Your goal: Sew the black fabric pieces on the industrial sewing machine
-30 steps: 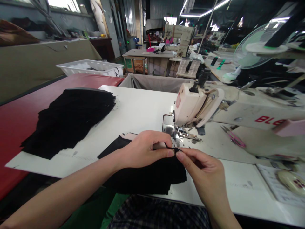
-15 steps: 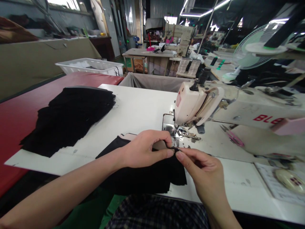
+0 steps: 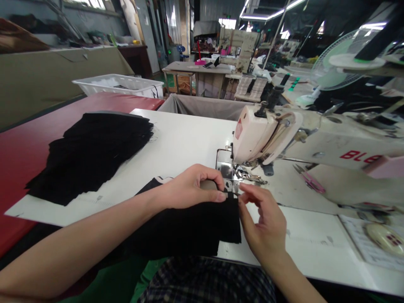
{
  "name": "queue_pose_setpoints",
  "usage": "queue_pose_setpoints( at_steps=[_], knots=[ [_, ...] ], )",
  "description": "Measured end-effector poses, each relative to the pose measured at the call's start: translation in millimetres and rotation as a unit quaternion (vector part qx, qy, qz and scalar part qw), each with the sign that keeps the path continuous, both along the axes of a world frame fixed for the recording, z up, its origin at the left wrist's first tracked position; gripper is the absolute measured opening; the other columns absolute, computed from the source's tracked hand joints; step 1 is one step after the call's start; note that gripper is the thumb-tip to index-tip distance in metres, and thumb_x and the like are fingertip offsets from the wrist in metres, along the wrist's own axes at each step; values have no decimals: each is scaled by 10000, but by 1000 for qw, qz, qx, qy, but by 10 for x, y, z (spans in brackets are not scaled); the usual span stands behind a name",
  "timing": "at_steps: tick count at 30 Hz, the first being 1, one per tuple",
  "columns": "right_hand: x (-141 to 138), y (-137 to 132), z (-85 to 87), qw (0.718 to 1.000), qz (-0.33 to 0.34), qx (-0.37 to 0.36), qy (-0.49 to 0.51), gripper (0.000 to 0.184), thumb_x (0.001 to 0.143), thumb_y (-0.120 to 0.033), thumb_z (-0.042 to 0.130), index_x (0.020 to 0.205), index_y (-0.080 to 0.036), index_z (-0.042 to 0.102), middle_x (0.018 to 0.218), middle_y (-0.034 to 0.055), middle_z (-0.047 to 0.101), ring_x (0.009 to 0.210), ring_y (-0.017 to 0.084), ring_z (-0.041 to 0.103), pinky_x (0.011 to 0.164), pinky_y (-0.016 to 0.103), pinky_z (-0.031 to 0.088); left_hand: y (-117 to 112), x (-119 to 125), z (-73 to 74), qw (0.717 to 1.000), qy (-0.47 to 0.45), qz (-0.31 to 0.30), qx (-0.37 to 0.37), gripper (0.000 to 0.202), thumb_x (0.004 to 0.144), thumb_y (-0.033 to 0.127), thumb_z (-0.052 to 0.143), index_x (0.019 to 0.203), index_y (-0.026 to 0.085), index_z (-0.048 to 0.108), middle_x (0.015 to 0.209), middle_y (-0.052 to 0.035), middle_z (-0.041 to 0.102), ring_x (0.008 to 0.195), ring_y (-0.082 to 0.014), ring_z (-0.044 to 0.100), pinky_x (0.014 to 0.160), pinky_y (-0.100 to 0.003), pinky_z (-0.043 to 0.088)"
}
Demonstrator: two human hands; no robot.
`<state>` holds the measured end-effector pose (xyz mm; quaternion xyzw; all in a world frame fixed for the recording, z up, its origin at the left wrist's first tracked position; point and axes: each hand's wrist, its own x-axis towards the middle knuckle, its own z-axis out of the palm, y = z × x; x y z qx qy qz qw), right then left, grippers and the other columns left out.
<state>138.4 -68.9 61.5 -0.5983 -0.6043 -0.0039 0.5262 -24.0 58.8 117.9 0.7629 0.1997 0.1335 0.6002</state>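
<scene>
A black fabric piece lies on the white sewing table, its far edge just short of the presser foot of the cream sewing machine. My left hand is closed, pinching the fabric's far edge with thumb and fingers. My right hand rests at the fabric's right edge with fingers bent and slightly apart, fingertips touching the cloth near the needle plate.
A stack of black fabric pieces lies on the table's left, partly over a red surface. Pink snips lie right of the needle. A white bin, a grey cloth bin, a fan and other workstations stand behind.
Both hands have slid the black piece forward toward the presser foot. My right hand has loosened from a pinch to bent fingers at the cloth's right edge.
</scene>
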Motion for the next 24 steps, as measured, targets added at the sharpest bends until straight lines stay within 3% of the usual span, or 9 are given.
queue_pose_setpoints(
  at_steps=[3,6,10,13,17,24],
  knots=[
    [209,71,-49,961,81,120,-234,424,805,-67,649,1193,-235,619,1000,85,712,891,192,674,763,320,585,87,35,-58,1000,10,-9,-5,114,772,226,657,764,118,622,710,24,580,661,-83,492,612,-198,371],
    [456,156,-87,916,178,87,-349,362,855,-76,592,1179,-229,640,1041,65,732,894,187,688,787,324,583,228,198,-235,999,35,-17,32,120,754,238,662,746,123,630,700,24,592,662,-91,505,628,-205,384],
    [741,356,-254,910,169,-16,-379,308,896,-91,505,1098,-226,694,1050,58,737,858,185,706,736,314,595,446,620,-570,971,150,18,186,119,735,280,660,751,162,666,759,7,645,756,-144,578,695,-237,413],
    [887,511,-400,912,146,-61,-378,260,898,-117,511,1013,-215,724,1019,55,746,831,186,712,718,297,593,554,911,-728,945,215,60,240,111,702,272,643,758,182,678,788,-17,663,790,-194,604,676,-268,413],
    [952,585,-478,917,113,-67,-377,214,898,-141,535,997,-195,717,1026,50,745,856,194,712,728,289,586,610,1055,-762,934,246,71,249,130,667,261,630,766,192,679,778,-26,670,778,-212,619,644,-272,420],
    [930,595,-501,920,108,-59,-373,246,893,-102,501,1018,-163,703,1072,67,730,888,222,709,762,351,600,621,1021,-744,926,263,83,257,175,682,252,611,824,182,687,828,-52,686,821,-236,633,681,-292,456]
  ],
)
